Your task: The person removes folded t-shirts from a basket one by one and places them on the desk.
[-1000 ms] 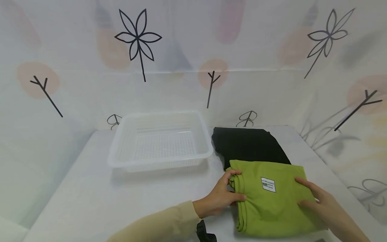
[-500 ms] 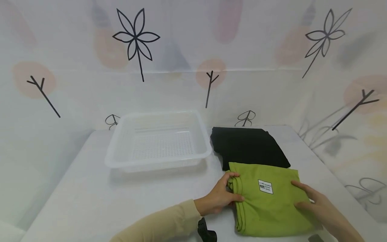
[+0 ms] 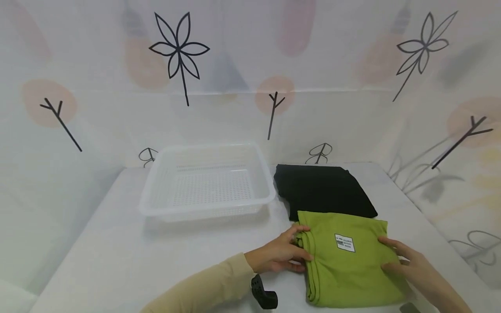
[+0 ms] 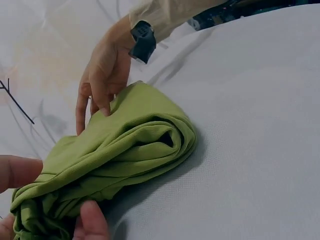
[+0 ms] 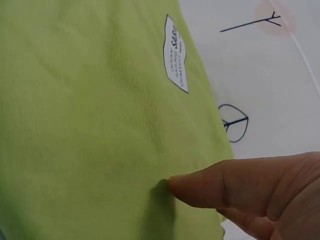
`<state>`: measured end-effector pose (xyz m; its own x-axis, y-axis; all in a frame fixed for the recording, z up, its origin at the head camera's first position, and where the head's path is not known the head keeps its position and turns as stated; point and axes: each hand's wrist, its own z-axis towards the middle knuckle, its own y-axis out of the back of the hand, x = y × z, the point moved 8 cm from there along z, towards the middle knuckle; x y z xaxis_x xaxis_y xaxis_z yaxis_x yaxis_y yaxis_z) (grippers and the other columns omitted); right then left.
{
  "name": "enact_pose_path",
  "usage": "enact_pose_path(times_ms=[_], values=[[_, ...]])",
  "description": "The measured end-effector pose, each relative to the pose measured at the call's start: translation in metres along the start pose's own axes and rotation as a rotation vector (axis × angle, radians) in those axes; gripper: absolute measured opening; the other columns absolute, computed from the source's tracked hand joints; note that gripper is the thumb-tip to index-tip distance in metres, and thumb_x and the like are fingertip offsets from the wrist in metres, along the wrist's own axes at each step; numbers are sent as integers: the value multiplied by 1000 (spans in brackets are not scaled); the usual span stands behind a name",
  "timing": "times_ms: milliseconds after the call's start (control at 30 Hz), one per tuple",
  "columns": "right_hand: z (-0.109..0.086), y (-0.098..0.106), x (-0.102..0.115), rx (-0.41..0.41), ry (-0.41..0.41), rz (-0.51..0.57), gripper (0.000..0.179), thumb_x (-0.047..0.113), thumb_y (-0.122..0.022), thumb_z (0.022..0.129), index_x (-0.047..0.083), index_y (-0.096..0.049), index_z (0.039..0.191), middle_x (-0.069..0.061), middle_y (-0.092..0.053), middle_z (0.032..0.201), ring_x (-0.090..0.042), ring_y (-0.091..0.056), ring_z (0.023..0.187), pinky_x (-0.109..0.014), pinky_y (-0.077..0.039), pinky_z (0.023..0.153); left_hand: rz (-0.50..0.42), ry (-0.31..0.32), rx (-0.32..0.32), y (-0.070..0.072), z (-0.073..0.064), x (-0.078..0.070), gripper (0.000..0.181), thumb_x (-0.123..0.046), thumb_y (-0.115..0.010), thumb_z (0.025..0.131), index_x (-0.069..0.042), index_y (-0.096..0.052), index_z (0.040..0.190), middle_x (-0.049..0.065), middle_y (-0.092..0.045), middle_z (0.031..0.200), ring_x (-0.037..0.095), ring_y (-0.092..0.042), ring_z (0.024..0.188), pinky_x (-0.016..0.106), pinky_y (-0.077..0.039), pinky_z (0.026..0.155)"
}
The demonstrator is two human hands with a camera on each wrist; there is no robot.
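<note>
A folded green T-shirt [image 3: 356,269] with a small white printed label [image 3: 345,243] lies on the table in the head view. At its left edge my left hand [image 3: 278,254] holds the rolled fold, thumb against the front and other fingers behind and below. The left wrist view shows the layered cloth [image 4: 150,140] between thumb and fingertips. My right hand [image 3: 416,267] rests its extended thumb and fingertips on the right side of the T-shirt. In the right wrist view, the thumb [image 5: 215,185] touches the flat green surface.
Directly behind the T-shirt lies a folded black garment [image 3: 322,189]. A white perforated plastic basket [image 3: 207,208] stands to the left at the back of the white table [image 3: 137,269]. A patterned curtain [image 3: 227,117] encloses the back and sides.
The T-shirt's back edge has come slightly nearer to me and its right corner slightly left. My left hand has shifted a little left at the fold, with lower fingers now showing.
</note>
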<state>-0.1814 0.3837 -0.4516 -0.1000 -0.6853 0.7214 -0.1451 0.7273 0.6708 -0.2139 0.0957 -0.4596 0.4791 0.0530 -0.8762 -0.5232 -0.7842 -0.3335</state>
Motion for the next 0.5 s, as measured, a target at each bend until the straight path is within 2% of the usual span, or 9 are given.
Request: enact_pose_path(times_ms=[133, 267, 333, 367, 433, 500], values=[[5, 4, -3, 0, -48, -18, 72, 23, -68, 91, -7, -31, 146, -42, -25, 142, -56, -47, 115, -33, -48, 80, 35, 10, 30, 6, -7, -3, 64, 9, -62, 88, -26, -47, 139, 11, -52, 109, 19, -59, 81, 32, -49, 63], [6, 13, -1, -63, 5, -58, 62, 20, -66, 93, -12, -39, 139, -42, -34, 136, -50, -56, 107, -27, -49, 76, 40, 3, 36, 17, -17, -5, 58, 8, -61, 88, -19, -49, 138, 13, -54, 109, 19, -59, 82, 32, -49, 65], [6, 18, 2, -83, 18, -73, 61, 21, -63, 95, -13, -37, 138, -44, -32, 135, -53, -54, 108, -33, -51, 79, 50, 3, 34, 25, -25, -7, 55, 7, -61, 87, -14, -49, 137, 14, -56, 110, 19, -61, 82, 32, -50, 67], [8, 21, 5, -85, 19, -71, 62, 22, -62, 96, -13, -35, 139, -44, -29, 137, -56, -51, 111, -41, -52, 82, 66, -2, 27, 30, -30, -9, 53, 7, -62, 87, -11, -50, 136, 14, -58, 110, 19, -62, 82, 33, -51, 68], [10, 29, 12, -83, 23, -72, 65, 26, -57, 99, -10, -28, 143, -45, -22, 141, -61, -41, 117, -59, -46, 86, 127, -26, 11, 41, -43, -16, 50, 5, -64, 86, -8, -52, 133, 14, -59, 110, 19, -63, 83, 34, -53, 71], [13, 40, 21, -105, 35, -75, 69, 31, -55, 100, -6, -21, 149, -42, -15, 146, -63, -30, 122, -71, -36, 86, 224, -90, 2, 52, -58, -29, 46, 2, -66, 86, -4, -54, 130, 15, -61, 111, 20, -64, 87, 35, -54, 75]])
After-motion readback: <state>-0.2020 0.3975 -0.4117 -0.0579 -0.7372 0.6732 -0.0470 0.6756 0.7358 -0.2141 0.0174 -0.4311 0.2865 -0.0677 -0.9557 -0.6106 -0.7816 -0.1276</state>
